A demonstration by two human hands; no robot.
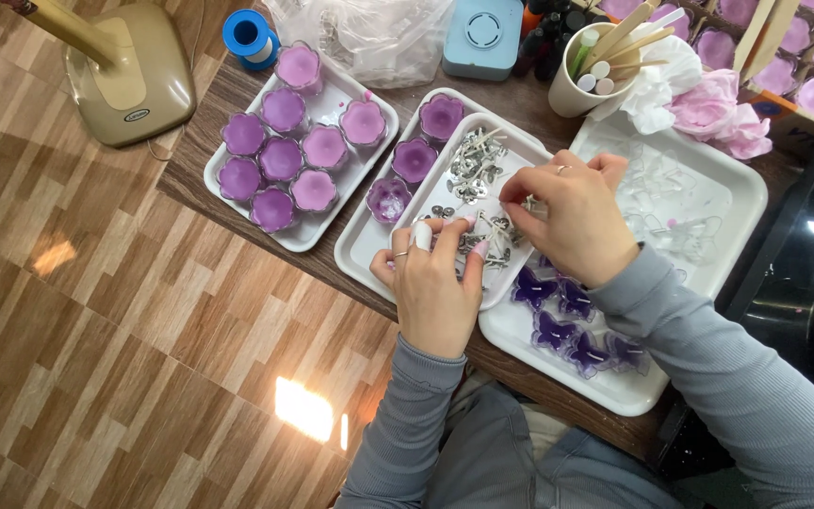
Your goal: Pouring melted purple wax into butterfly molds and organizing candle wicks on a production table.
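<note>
Here, nearest the camera, grey sleeves are being seen reaching over the near edge of a wooden table. The left hand is being rested on the near rim of a small white tray, its fingers curled down and pressed together over a heap of metal wick tabs; whether a tab is being pinched there cannot be told. Just to the right, the right hand is being held over the same heap, thumb and forefinger closed in a pinch on something small, probably a tab, though it is too small to make out. Under and near the right wrist, dark purple butterfly candles are being kept on a large white tray, with clear moulds lying farther back on it. Left of the hands, flower-shaped purple candles are being held in another white tray, and three more are lying at the far left side of the tray beneath the wick tray. Farther off, a clear plastic bag, a blue tape roll, a light blue box, a cup of sticks and crumpled pink and white tissue are being seen along the far edge. At far left, a beige stand base is standing on the wood floor.
</note>
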